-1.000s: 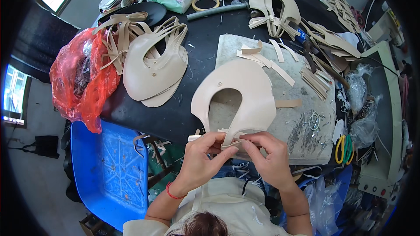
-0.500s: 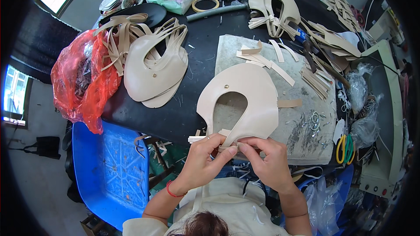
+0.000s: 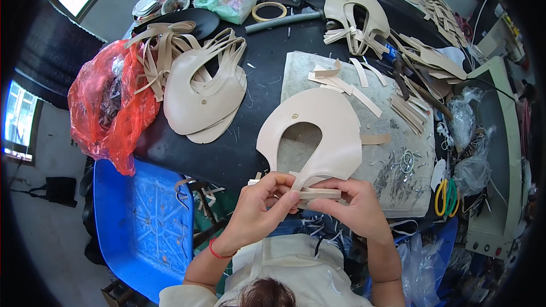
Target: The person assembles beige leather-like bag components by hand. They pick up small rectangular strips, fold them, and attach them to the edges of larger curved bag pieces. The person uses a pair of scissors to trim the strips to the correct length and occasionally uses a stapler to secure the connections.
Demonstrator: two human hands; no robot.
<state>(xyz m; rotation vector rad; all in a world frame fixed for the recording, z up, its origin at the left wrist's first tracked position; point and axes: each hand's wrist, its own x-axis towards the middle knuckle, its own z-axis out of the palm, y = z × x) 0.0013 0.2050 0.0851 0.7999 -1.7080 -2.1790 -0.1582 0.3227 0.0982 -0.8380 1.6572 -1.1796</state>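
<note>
A beige leather bag panel (image 3: 341, 131) with a teardrop cut-out lies on the grey stone slab (image 3: 406, 196), its narrow ends toward me. At this near edge, the fingers of my left hand (image 3: 259, 204) are closed on the tip of the panel's strap end, thumb on top. My right hand (image 3: 358, 207) pinches a narrow beige leather strip (image 3: 321, 193) that runs across between both hands. Its thumb is below the strip and its fingers are partly under the panel. The fingertips of my left hand are partly hidden.
Similar panels (image 3: 199, 99) are stacked at the left beside a red plastic bag (image 3: 142, 128). A blue basin (image 3: 108, 216) stands lower left. Loose leather strips (image 3: 367, 101) lie on the slab. Scissors (image 3: 441, 196) with yellow handles are at its right edge. Another panel (image 3: 347, 3) sits at the back.
My right hand has moved slightly right, away from the left, and its thumb has lowered. The strip between the hands now shows. The view has shifted a little.
</note>
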